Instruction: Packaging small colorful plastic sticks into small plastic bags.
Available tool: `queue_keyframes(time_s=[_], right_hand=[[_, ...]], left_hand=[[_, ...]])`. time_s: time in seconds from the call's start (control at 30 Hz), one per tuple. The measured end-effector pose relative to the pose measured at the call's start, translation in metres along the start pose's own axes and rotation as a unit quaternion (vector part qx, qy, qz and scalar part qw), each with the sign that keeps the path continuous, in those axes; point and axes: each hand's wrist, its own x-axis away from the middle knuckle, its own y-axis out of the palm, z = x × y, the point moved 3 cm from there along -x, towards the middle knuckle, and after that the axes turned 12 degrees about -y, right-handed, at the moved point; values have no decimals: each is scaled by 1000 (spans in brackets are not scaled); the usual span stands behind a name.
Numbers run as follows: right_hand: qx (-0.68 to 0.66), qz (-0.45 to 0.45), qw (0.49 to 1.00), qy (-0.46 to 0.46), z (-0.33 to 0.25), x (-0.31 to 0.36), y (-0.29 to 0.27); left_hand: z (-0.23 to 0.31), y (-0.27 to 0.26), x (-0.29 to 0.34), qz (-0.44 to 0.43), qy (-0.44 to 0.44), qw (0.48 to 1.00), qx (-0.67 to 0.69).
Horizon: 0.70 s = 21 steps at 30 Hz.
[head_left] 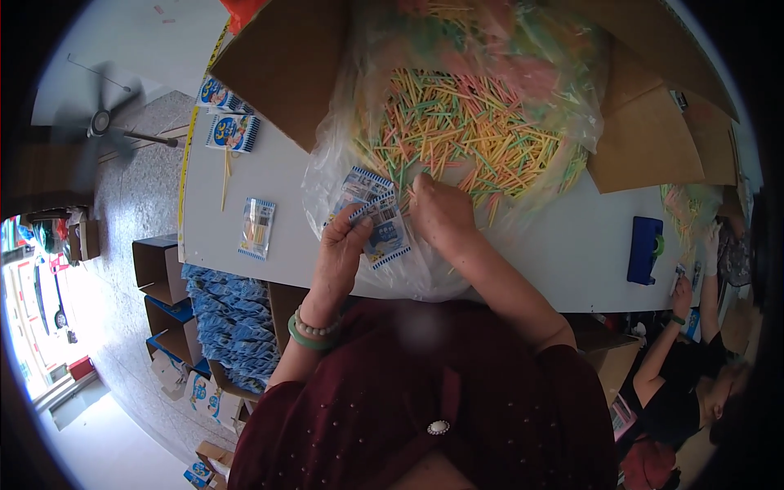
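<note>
My left hand (340, 251) is closed on a small blue-and-white plastic packet (387, 243), thumb on its front. Another such packet (360, 184) lies just behind it, on the clear plastic bag (322, 175). At the near edge of a heap of thin pink, yellow and green sticks (474, 135), my right hand (443, 214) has its fingers pinched together beside the packet. Whether any stick is between those fingertips is hard to make out. The heap rests in the clear bag, which spills out of an opened cardboard box (282, 73).
A packet with sticks inside (257, 229) lies on the white table (539, 253), near bundled packets (233, 132). A blue tape dispenser (645, 249) stands right. Lower left is a box of blue packets (233, 327); beyond, a fan (100, 122). A co-worker (686, 384) sits right.
</note>
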Motion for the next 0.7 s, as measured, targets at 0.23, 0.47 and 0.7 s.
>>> queue_keyframes(time_s=[0.23, 0.47, 0.7], right_hand=[[13, -44, 998, -45, 5, 2, 5], [62, -30, 996, -47, -15, 10, 0], [27, 22, 996, -81, -5, 16, 15]], left_hand=[[7, 11, 2, 4, 31, 1000, 5], [20, 13, 12, 33, 23, 999, 25], [16, 9, 14, 16, 72, 997, 39]])
